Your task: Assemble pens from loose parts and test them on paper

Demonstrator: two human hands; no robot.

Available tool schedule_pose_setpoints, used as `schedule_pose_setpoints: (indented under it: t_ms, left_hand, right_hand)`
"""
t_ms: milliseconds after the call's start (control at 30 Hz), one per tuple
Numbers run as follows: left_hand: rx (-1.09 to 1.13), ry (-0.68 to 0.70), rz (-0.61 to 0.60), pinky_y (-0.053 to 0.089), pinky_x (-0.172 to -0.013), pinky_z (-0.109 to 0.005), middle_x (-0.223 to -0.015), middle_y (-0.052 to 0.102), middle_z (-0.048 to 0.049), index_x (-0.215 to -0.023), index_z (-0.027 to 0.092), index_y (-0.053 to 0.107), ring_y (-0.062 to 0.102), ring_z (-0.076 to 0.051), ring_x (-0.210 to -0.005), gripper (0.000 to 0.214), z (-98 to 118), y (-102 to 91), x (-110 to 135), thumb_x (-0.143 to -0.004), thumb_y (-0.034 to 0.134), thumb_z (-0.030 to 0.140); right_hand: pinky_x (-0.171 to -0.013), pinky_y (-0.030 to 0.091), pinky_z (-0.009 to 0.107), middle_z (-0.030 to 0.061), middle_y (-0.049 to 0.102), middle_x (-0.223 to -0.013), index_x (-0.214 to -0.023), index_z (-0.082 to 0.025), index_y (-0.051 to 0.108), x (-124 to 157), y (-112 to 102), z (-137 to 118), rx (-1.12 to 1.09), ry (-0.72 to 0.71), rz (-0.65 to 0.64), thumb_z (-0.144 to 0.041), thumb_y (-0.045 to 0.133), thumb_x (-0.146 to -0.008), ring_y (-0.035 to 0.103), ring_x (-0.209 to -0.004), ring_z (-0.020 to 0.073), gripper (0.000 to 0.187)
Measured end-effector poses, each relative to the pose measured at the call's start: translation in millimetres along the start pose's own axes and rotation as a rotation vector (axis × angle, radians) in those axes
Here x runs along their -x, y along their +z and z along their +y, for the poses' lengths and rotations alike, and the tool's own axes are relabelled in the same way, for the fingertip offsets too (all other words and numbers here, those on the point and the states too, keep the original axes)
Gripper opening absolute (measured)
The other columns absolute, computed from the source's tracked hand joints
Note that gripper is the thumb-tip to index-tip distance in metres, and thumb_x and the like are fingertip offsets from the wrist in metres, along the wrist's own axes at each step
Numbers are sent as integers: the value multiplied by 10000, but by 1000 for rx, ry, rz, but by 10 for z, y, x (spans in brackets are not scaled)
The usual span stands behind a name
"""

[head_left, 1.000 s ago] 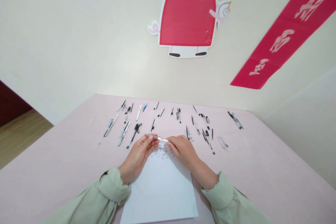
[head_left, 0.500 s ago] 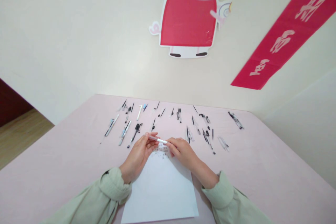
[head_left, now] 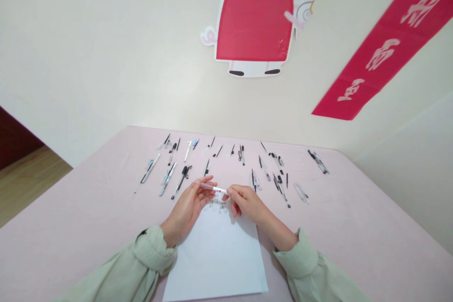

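Between my hands a slim pen lies almost level, a clear pinkish barrel on its left part and white with small red marks toward the right. My left hand pinches the left end between thumb and fingers. My right hand grips the white end with thumb and curled forefinger. Beneath them is a sheet of white paper with small dark marks along its top, partly hidden by my hands.
Beyond my hands, several pens, caps and refills lie in groups on the pink tabletop, among them a black pen, a white pen and a dark bundle at the right. The wall rises behind the table.
My right hand has shifted slightly right along the white end, and red marks now show on that part. My left hand stays nearly in place.
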State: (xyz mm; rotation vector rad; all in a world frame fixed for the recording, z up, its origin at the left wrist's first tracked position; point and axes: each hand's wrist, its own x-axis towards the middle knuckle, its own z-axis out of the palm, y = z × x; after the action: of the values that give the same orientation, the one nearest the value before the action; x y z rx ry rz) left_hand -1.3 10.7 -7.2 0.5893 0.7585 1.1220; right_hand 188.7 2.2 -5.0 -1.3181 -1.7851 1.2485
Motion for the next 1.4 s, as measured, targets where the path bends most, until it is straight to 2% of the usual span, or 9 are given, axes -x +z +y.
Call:
schedule_pose_setpoints:
  t_ms: [67, 167, 267, 467, 633, 800, 933, 1133, 1400]
  left_hand:
    - [11, -10, 23, 491, -854, -339, -930, 712, -103, -1079, 138, 667, 639, -182, -853, 303, 9, 10, 5, -924, 514, 348]
    - [35, -29, 78, 495, -840, -310, -902, 715, -103, -1067, 134, 674, 637, -167, -838, 318, 18, 19, 5, -942, 482, 354]
    - [32, -33, 89, 498, -834, -303, -902, 715, -107, -1054, 126, 681, 633, -164, -835, 341, 16, 18, -2, -947, 470, 371]
    - [18, -3, 63, 493, -828, -312, -887, 717, -100, -1056, 127, 678, 635, -169, -835, 341, -3, 5, -9, -930, 502, 390]
    - [-5, 19, 45, 484, -828, -328, -893, 716, -100, -1050, 129, 682, 634, -180, -830, 381, -1, 0, -2, -869, 582, 448]
    - [-12, 17, 38, 478, -840, -337, -897, 713, -98, -1060, 129, 678, 630, -181, -832, 382, 6, 9, 0, -868, 582, 445]
    - [-14, 7, 35, 479, -837, -330, -887, 707, -93, -1064, 121, 676, 625, -174, -820, 381, -2, 1, 0, -868, 585, 436]
    - [-48, 39, 3, 476, -855, -337, -908, 704, -92, -1080, 128, 673, 622, -177, -833, 403, -24, -23, 3, -850, 612, 453]
    - [-87, 43, -81, 479, -831, -344, -964, 694, -97, -1171, 153, 622, 613, -177, -824, 431, -31, -33, 17, -891, 547, 472]
  right_hand:
    - [-538, 399, 204, -28, 621, -611, -897, -182, 605, 4, -5, -14, 106, -61, 57, -330, 422, -946, 532, -519, 107, 240]
    - [-681, 403, 247, -3, 673, -791, -952, -215, 619, 13, -17, -56, 434, -192, 154, -281, 577, -872, 587, -697, 140, 111]
    - [-763, 374, 286, 23, 692, -831, -930, -211, 643, 20, -25, -82, 647, -274, 161, -234, 552, -899, 599, -757, 163, 99]
    - [-793, 362, 284, 40, 727, -921, -1024, -229, 657, 9, -22, -68, 655, -289, 131, -304, 496, -953, 629, -809, 164, 191]
    - [-710, 359, 263, 21, 677, -680, -764, -199, 655, 1, -16, -49, 693, -245, 88, -348, 430, -975, 593, -656, 146, 343]
    - [-583, 342, 212, -28, 579, -539, -779, -208, 685, 16, -23, -56, 482, -134, 54, -334, 404, -975, 546, -551, 121, 365]
    - [-583, 352, 203, -36, 565, -569, -736, -192, 645, 13, -25, -50, 398, -144, 82, -327, 435, -956, 524, -560, 110, 333]
    - [-572, 380, 201, -42, 586, -629, -866, -193, 588, -4, -2, -35, 159, -109, 141, -314, 495, -909, 518, -564, 102, 159]
    - [-383, 211, 205, -52, 480, -435, -763, -156, 589, -25, -29, -4, -350, 103, -41, -464, 463, -890, 280, -355, 67, 356]
